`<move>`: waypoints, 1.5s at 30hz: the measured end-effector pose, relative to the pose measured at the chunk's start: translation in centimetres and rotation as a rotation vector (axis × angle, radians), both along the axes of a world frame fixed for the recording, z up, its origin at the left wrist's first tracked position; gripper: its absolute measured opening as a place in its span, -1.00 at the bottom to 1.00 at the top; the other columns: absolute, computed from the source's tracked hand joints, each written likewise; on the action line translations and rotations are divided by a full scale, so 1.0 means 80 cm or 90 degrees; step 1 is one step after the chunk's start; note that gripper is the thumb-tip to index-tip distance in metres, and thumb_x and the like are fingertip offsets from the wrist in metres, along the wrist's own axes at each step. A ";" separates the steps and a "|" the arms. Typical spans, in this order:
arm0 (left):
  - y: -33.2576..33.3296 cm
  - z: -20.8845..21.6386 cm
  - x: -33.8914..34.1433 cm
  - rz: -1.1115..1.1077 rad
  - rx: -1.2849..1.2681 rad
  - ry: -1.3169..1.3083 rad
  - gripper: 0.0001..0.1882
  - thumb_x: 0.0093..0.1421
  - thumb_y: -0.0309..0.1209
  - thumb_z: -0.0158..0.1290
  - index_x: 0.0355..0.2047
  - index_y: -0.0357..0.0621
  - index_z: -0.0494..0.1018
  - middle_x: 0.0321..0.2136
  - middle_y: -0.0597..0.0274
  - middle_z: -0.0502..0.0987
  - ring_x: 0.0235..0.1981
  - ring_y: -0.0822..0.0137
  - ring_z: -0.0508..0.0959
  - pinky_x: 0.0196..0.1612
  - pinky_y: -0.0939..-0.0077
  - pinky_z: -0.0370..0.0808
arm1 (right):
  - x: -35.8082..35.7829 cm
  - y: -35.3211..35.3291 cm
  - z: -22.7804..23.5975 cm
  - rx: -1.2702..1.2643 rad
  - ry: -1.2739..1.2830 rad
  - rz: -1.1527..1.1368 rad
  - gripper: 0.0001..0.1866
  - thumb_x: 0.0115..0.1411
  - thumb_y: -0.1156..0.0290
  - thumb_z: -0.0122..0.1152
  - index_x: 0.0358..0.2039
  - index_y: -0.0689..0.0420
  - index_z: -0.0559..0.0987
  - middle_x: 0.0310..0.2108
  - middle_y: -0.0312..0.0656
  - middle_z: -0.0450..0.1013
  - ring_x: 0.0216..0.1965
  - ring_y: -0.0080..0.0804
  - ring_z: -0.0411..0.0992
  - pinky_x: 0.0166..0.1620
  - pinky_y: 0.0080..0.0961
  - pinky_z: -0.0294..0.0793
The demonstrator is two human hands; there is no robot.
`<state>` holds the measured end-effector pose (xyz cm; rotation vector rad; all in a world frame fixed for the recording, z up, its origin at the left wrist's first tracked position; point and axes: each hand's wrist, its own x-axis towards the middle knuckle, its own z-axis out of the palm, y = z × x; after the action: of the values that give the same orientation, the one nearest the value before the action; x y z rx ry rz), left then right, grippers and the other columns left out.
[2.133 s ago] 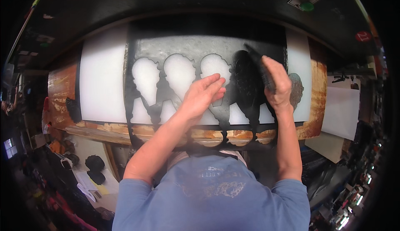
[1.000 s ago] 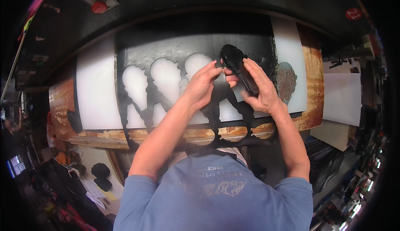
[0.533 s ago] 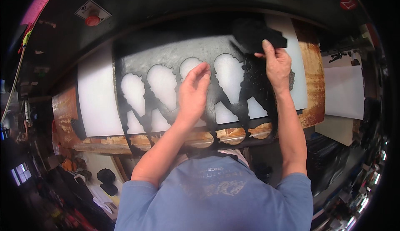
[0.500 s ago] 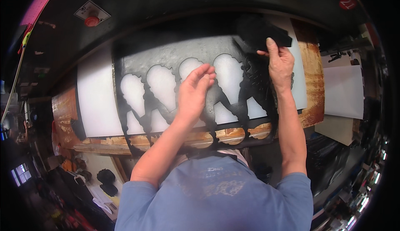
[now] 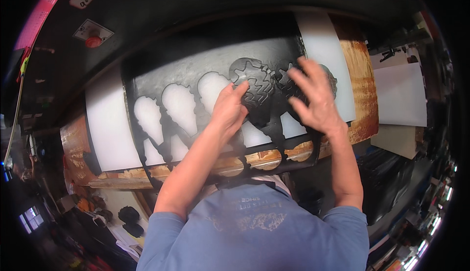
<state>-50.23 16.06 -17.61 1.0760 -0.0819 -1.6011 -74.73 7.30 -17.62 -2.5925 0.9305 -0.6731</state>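
Note:
A black rubber sheet (image 5: 166, 70) with a row of sole-shaped holes lies in front of me, white showing through the holes. My left hand (image 5: 229, 108) is closed on the left edge of a black shoe sole piece (image 5: 254, 87) with a zigzag tread, its thumb on top. This piece covers one of the holes. My right hand (image 5: 317, 97) is held open, fingers spread and slightly blurred, over a second treaded black piece (image 5: 285, 74). The hand partly hides that piece. Narrow strips of the sheet hang over the near edge of the table.
White board (image 5: 110, 119) lies under the sheet, on a worn wooden table (image 5: 360, 75). A dark machine beam with a red button (image 5: 93, 41) spans the far side. Pale sheets (image 5: 399, 95) stand at the right. Black pieces (image 5: 129, 217) lie at the lower left.
My right hand has let go of the black piece it held up at the far right, and its fingers have spread. A treaded sole piece now covers a hole that showed white; my left hand grips it.

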 end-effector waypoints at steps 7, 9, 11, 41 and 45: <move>-0.006 0.010 -0.017 -0.052 -0.004 -0.039 -0.61 0.56 -0.37 0.05 0.27 -0.32 0.35 0.19 0.04 0.58 0.13 0.22 0.64 0.13 0.33 0.63 | -0.040 -0.033 -0.058 0.075 0.014 -0.261 -0.13 0.06 0.10 0.53 0.35 0.25 0.54 0.37 0.26 0.37 0.41 0.22 0.31 0.45 0.08 0.29; -0.008 0.014 -0.025 -0.050 0.013 -0.049 -0.61 0.56 -0.35 0.07 0.28 -0.28 0.38 0.19 0.07 0.59 0.13 0.26 0.63 0.09 0.38 0.62 | -0.047 -0.033 -0.063 0.102 0.005 -0.289 -0.19 0.06 0.14 0.51 0.31 0.26 0.58 0.32 0.22 0.43 0.38 0.19 0.34 0.43 0.07 0.31; -0.009 0.018 -0.029 -0.049 0.025 -0.051 -0.60 0.56 -0.34 0.07 0.30 -0.26 0.39 0.20 0.10 0.58 0.15 0.29 0.62 0.10 0.40 0.61 | -0.054 -0.034 -0.055 0.080 0.011 -0.305 -0.23 0.06 0.16 0.50 0.27 0.27 0.61 0.29 0.20 0.47 0.37 0.18 0.36 0.42 0.05 0.33; -0.018 0.020 -0.041 -0.134 0.034 -0.185 -0.28 0.52 -0.10 0.12 0.43 -0.48 0.32 0.39 0.00 0.45 0.23 0.27 0.54 0.35 0.33 0.43 | 0.037 0.030 -0.053 -0.004 0.077 -0.222 -0.40 0.31 0.61 0.19 0.34 0.55 0.40 0.37 0.50 0.30 0.41 0.48 0.24 0.47 0.13 0.28; -0.035 0.019 -0.032 -0.217 0.025 -0.243 -0.38 0.52 -0.11 0.09 0.33 -0.42 0.44 0.25 0.14 0.56 0.12 0.31 0.55 0.25 0.38 0.43 | 0.038 0.033 -0.062 -0.004 0.002 -0.237 -0.41 0.33 0.59 0.19 0.33 0.55 0.41 0.36 0.49 0.31 0.40 0.47 0.26 0.47 0.11 0.30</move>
<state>-52.80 13.25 -16.07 1.4462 -0.5133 -1.6783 -71.73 9.93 -22.55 -2.4461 1.4322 -0.7625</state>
